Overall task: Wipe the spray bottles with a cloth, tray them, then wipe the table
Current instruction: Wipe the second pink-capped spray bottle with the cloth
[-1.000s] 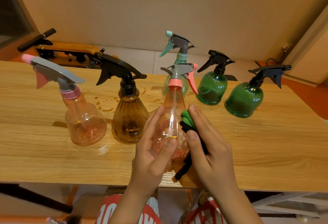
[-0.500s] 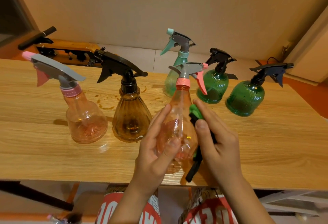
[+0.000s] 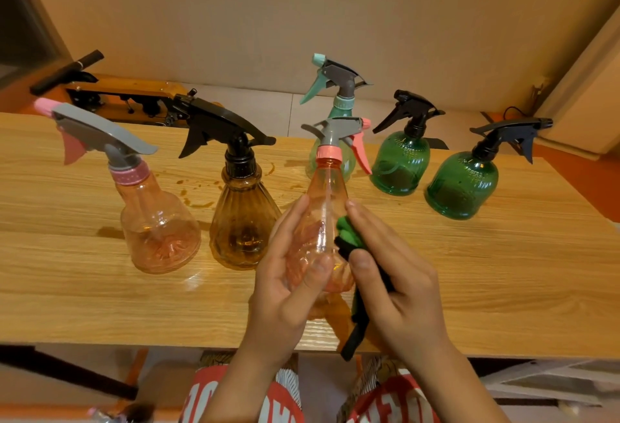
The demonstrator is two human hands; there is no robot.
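The left hand [image 3: 285, 288] grips the orange bottle [image 3: 327, 201] over the table's [image 3: 503, 288] near edge while the right hand [image 3: 402, 295] pinches the cloth [image 3: 349, 233] against its right side; turning the bottle should let the cloth reach every side.

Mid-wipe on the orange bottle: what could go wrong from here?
The left hand grips the orange bottle near the table's front edge; a slip could drop it off. The amber bottle stands close to that hand; a wide stroke with the cloth might knock it. Brown drips lie on the table behind; a wiped bottle set there would get dirty again.
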